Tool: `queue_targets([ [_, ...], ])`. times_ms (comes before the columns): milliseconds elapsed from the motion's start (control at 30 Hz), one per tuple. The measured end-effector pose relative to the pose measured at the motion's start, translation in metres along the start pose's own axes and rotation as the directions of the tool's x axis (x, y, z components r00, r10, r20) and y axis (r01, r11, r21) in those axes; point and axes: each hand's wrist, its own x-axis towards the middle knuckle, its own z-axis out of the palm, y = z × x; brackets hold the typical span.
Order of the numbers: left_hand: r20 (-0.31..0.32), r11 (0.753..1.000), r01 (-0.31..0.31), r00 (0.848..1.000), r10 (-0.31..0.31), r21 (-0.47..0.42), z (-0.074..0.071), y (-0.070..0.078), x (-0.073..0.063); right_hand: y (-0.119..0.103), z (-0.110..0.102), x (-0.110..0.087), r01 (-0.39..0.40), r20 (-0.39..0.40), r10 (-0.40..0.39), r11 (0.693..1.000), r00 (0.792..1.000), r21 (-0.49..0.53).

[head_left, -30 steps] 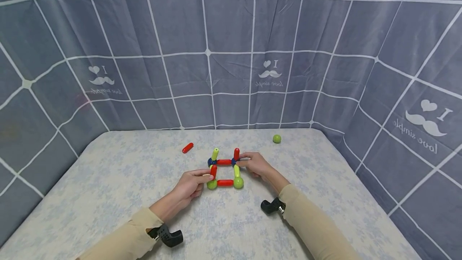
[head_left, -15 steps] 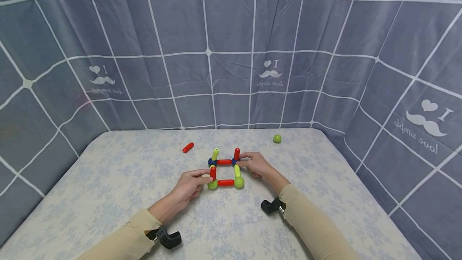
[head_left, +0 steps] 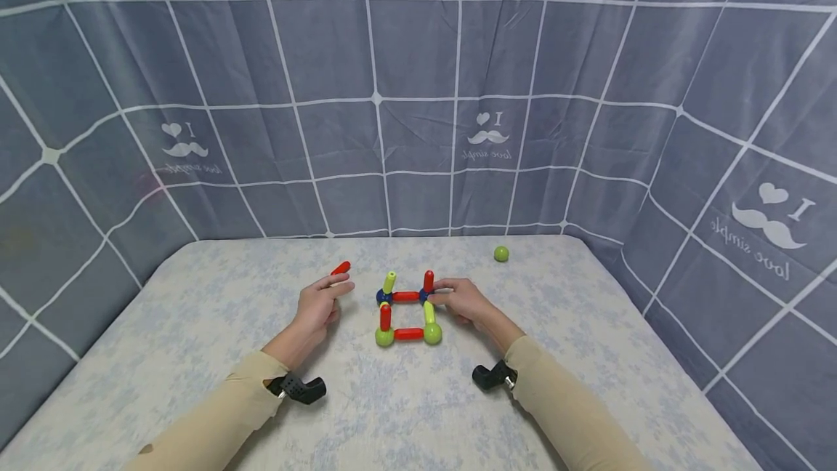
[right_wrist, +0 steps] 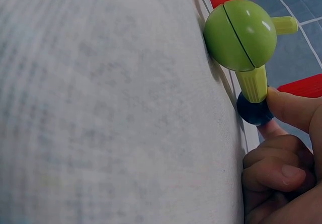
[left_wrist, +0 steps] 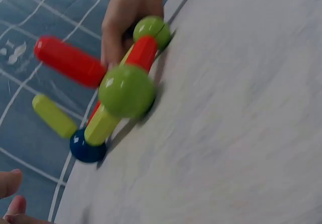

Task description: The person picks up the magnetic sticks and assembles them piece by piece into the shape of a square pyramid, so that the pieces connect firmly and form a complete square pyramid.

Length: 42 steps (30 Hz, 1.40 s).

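A square frame of magnetic sticks and balls lies on the table: red sticks [head_left: 408, 333] front and back, yellow-green sticks [head_left: 429, 312] at the sides. Its front corners are green balls [head_left: 433, 333], its rear ones dark blue balls [head_left: 384, 298]. Three sticks stand up: a red stick [head_left: 386, 317] front left, a yellow-green stick [head_left: 389, 282] rear left, another red stick [head_left: 429, 281] rear right. My right hand [head_left: 463, 299] pinches the rear right blue ball [right_wrist: 254, 108] between thumb and finger. My left hand [head_left: 317, 305], fingers apart and holding nothing, reaches toward a loose red stick [head_left: 341, 267], partly covering it.
A loose green ball [head_left: 501, 254] lies at the table's back right. The patterned tablecloth [head_left: 392, 413] runs back to a grey-blue curtain [head_left: 418, 137] that hangs behind and along both sides.
My left hand has let go of the front left upright red stick and moved left and away to the loose red stick. My right hand stays on the blue ball.
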Motion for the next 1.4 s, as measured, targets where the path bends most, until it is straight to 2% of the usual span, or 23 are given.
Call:
queue_targets([
  [67,-0.034,1.0,-0.008,0.999,0.008,-0.007,-0.004,0.001,0.01,0.0,0.0,0.0,-0.005,0.001,0.005,1.0,1.0,0.002],
  [233,-0.109,0.999,0.003,0.994,0.002,0.047,-0.01,0.001,0.033,-0.001,0.001,-0.001,-0.013,-0.005,0.013,1.0,1.0,0.003],
  [500,-0.194,0.99,0.063,0.98,-0.038,0.128,-0.018,0.004,0.055,-0.003,0.001,-0.002,-0.011,-0.004,0.011,1.0,1.0,-0.004],
  [767,-0.187,0.966,0.094,0.981,-0.048,0.242,-0.014,0.009,0.062,-0.005,-0.001,-0.004,-0.012,-0.023,0.012,1.0,1.0,0.01],
  [967,-0.234,0.952,0.124,0.971,-0.058,0.278,-0.012,0.009,0.065,-0.002,0.001,-0.004,-0.002,-0.003,0.002,1.0,1.0,0.014],
  [1200,-0.282,0.927,0.144,0.958,-0.044,0.346,-0.009,0.009,0.066,-0.002,0.003,-0.004,-0.012,-0.025,0.012,1.0,1.0,0.004],
  [1400,-0.27,0.915,0.146,0.962,-0.043,0.375,-0.009,0.01,0.064,-0.001,0.003,-0.002,-0.008,-0.026,0.008,1.0,1.0,-0.005],
])
